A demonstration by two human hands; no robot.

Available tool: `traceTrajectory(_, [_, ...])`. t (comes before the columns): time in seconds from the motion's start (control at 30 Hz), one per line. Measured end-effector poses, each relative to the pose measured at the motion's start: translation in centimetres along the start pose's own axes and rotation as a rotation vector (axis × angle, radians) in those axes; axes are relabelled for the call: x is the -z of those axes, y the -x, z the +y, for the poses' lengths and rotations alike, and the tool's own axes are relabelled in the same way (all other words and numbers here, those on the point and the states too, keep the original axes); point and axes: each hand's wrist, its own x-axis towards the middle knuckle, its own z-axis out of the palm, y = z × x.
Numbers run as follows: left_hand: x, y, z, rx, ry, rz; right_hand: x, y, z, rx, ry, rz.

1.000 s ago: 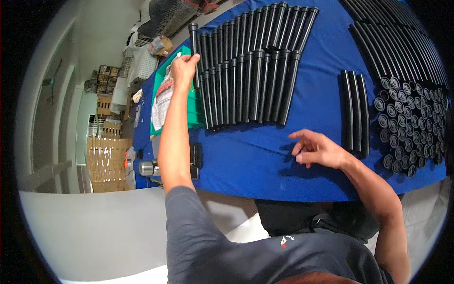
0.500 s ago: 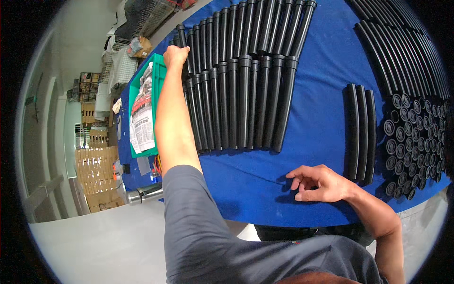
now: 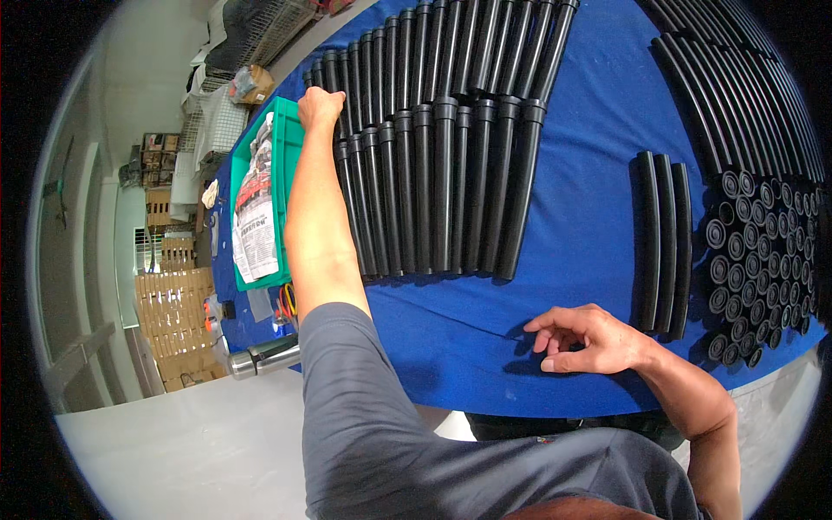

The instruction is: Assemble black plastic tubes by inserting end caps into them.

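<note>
My left hand (image 3: 321,108) reaches to the far left end of the rows of black capped tubes (image 3: 446,186), just beside the green crate (image 3: 282,217). Its fingers are curled closed against the tubes there; what lies inside them is hidden. The capped tubes lie side by side in two overlapping rows, caps pointing away from me. Over the blue cloth (image 3: 468,347), near the table's front edge, my right hand (image 3: 594,340) hovers or rests, its fingers loosely bent and apart, with nothing in it.
Three loose black tubes (image 3: 663,247) lie right of my right hand. Beyond them is a big stack of tubes (image 3: 758,260), end-on. Folded newspaper (image 3: 257,208) lies in the crate. A metal flask (image 3: 264,357) lies at the left table edge. Cartons (image 3: 178,312) stand farther left.
The view has shifted slightly. At the left end of the far row, the tube by my left hand that stuck out now lines up more with its neighbours. My right hand stays put.
</note>
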Motion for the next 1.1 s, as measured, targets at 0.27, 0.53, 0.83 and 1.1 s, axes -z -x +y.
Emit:
traceTrajectory(0.27, [-0.9, -0.1, -0.1, -0.025, 0.035, 0.153, 0.0, 0.0, 0.1, -0.005, 0.002, -0.004])
traceTrajectory(0.53, [-1.3, -0.6, -1.9, -0.043, 0.050, 0.098, -0.2, 0.0, 0.3, 0.021, 0.020, 0.004])
traceTrajectory(0.83, [2.9, 1.4, -4.4, -0.408, 0.216, 0.318, 0.1, -0.4, 0.2, 0.162, 0.181, -0.045])
traceTrajectory(1.1, [4.6, 20.9, 8.0, -0.715, 0.797, 0.045, 0.2, 0.0, 2.0, 0.116, 0.219, -0.057])
